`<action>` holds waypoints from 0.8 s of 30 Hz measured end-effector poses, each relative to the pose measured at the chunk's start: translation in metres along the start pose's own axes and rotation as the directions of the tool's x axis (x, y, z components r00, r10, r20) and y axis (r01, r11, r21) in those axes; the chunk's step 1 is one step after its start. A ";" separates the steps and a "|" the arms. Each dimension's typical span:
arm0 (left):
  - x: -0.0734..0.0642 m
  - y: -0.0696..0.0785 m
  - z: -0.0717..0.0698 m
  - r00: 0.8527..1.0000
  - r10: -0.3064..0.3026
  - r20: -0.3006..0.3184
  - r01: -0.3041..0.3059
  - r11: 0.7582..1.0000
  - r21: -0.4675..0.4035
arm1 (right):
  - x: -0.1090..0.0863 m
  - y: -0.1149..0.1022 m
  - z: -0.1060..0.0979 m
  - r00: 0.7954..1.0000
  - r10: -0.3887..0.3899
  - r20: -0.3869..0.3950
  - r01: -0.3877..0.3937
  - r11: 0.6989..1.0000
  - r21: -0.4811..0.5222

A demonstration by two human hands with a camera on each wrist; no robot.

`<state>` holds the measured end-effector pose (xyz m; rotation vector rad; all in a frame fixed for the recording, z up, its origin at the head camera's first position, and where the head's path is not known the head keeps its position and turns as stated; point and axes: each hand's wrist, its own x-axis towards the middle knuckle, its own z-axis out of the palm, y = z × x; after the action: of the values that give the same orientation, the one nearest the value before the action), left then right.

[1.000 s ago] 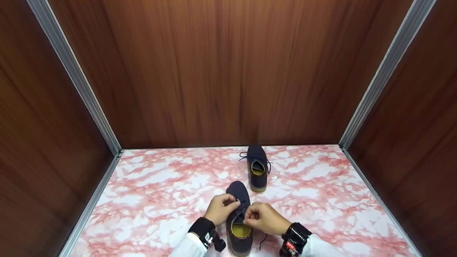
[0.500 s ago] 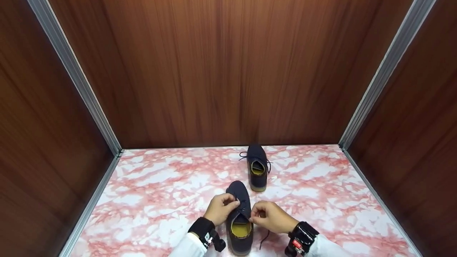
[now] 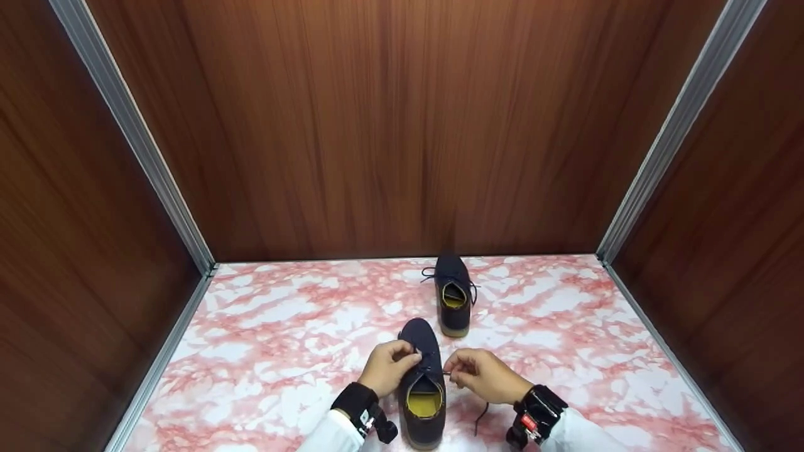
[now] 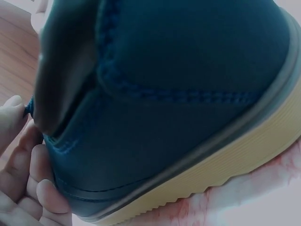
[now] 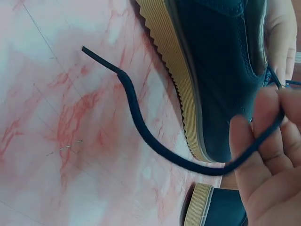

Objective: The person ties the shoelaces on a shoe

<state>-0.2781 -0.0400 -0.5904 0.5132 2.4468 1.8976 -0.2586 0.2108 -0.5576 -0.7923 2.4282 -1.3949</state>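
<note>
A dark navy lace-up shoe [image 3: 423, 336] with a yellow lining stands on the floor, toe away from me. At the left of its lacing, my left hand [image 3: 382, 368] pinches a bit of shoelace [image 4: 29, 108] between thumb and finger, other fingers against the shoe's side. To the right of the shoe, my right hand [image 3: 491, 376] pinches another shoelace [image 5: 146, 136] and draws it sideways from the eyelets. The loose end of that lace hangs below the hand in a curve, its tip bare. The shoe's ribbed tan sole shows in both wrist views.
A matching second shoe [image 3: 452, 270] stands farther back, slightly right, its laces looped out at both sides. Brown wood-look panels [image 3: 389, 125] rise at the back and on both sides. The floor [image 3: 282, 351] has a red-and-white marbled pattern.
My right hand has moved right and slightly away from me, off the shoe's opening, drawing the shoelace out with it. My left hand and both shoes stay put.
</note>
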 end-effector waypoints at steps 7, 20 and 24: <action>0.001 -0.003 0.002 1.000 0.002 -0.013 -0.003 1.000 -0.014 | 0.002 0.003 0.001 0.999 -0.002 -0.052 -0.004 0.992 -0.124; 0.000 -0.004 0.001 1.000 0.004 0.009 -0.004 1.000 -0.018 | 0.017 0.001 0.008 0.974 -0.013 -0.224 -0.032 0.980 -0.198; 0.000 -0.003 0.001 1.000 0.009 0.015 -0.008 0.999 -0.035 | 0.025 -0.001 0.013 0.963 0.018 -0.270 -0.074 0.977 -0.198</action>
<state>-0.2787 -0.0401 -0.5932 0.5360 2.4008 1.9288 -0.2732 0.1867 -0.5625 -0.6181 2.8154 -1.3214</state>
